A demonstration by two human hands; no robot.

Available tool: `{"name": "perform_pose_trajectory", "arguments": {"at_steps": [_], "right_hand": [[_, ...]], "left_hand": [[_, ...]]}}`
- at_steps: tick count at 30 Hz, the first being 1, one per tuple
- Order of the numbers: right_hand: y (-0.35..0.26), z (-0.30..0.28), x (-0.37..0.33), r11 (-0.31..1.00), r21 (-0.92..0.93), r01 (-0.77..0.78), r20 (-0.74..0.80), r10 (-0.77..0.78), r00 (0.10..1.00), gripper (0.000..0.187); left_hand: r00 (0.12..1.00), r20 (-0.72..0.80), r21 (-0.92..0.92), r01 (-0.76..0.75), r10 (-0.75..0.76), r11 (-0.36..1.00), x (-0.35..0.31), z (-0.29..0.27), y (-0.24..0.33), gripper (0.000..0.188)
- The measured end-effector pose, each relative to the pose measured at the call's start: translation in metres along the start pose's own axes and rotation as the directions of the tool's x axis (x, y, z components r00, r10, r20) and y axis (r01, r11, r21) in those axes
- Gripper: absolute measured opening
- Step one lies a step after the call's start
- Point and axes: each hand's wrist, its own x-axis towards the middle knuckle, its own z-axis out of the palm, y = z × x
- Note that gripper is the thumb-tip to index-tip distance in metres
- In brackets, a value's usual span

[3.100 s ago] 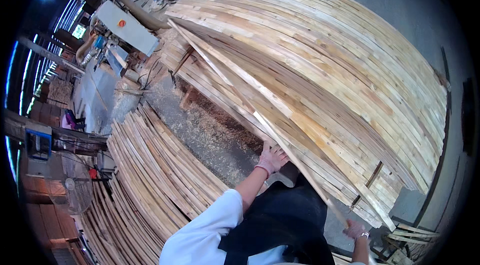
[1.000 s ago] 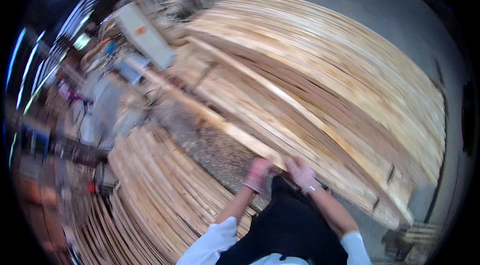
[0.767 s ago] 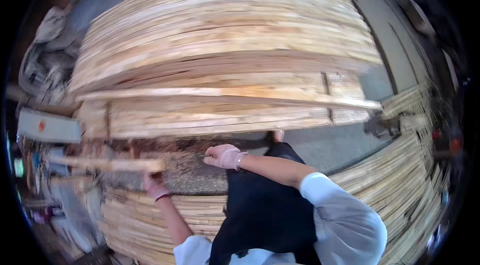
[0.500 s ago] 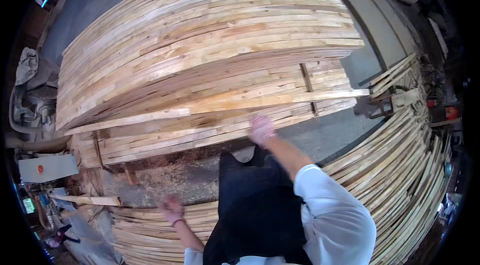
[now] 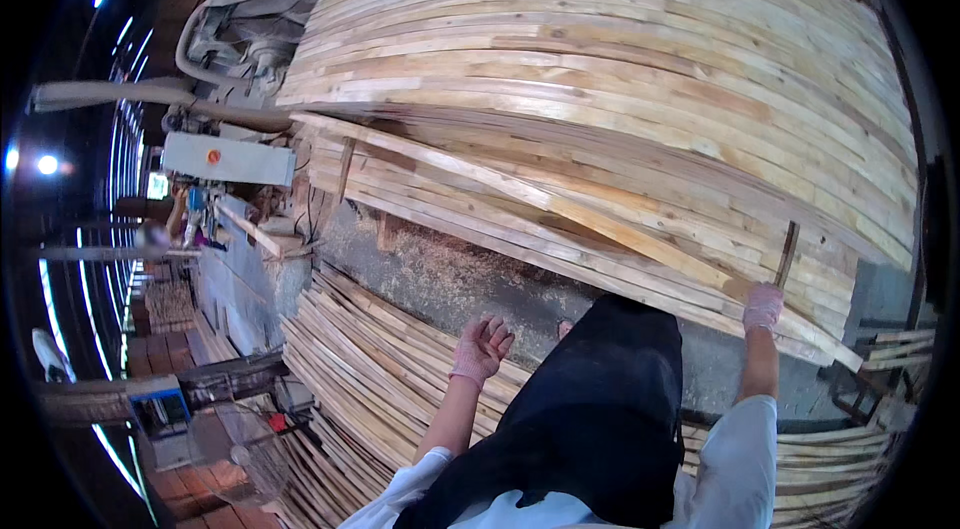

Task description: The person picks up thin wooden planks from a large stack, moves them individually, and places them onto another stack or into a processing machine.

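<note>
A broad stack of pale boards (image 5: 620, 79) is filling most of my view, its long rows running from the upper left toward the right. In front of it I'm seeing a lower tier of boards (image 5: 470, 217), and at the bottom left a pile of thin strips (image 5: 370, 354) is lying on its own. Between tier and pile, the floor (image 5: 440, 269) is carrying scattered sawdust. The dark apron (image 5: 600, 409) is covering the lower middle of what I'm getting.

The loose board (image 5: 560, 201) is lying at a slant across the lower tier, its far end near the foot of the tall stack and its near end jutting past the tier's edge at the right. A pale control box (image 5: 228, 159) is standing off to the left, near the tier's far end. 2 dark battens, 1 near each end, are crossing the lower tier; I'm pointing at the right batten (image 5: 788, 254), just beside the right hand (image 5: 763, 307).

That gloved hand is gripping the loose board close to its near end, so most of the length is stretching away to the hand's left. The left hand (image 5: 482, 349) is hovering well apart from the board, palm up, fingers half curled, holding nothing. On the box I'm seeing a small red switch (image 5: 213, 157).
</note>
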Motion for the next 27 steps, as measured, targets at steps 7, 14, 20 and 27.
{"name": "perform_pose_trajectory", "arguments": {"at_steps": [7,14,20,27], "right_hand": [[0.008,-0.036,-0.108,0.922,-0.109,0.371,0.084,-0.364,0.928,0.018],[0.006,0.039,-0.281,0.791,0.504,0.347,0.329,-0.547,0.77,0.044],[0.003,0.066,-0.375,0.977,0.205,0.056,0.374,-0.132,0.918,0.045],[0.008,0.066,-0.348,0.936,0.303,0.179,0.229,-0.254,0.94,0.043]], "left_hand": [[0.995,-0.057,-0.138,0.079,-0.087,0.987,0.031,0.006,-0.02,0.042],[0.962,0.201,-0.176,0.221,-0.185,0.959,0.059,0.023,-0.034,0.066],[0.971,0.075,-0.247,0.24,-0.228,0.939,0.04,0.012,-0.025,0.067],[0.99,0.006,-0.34,0.137,-0.144,0.93,0.001,0.001,-0.013,0.075]]}}
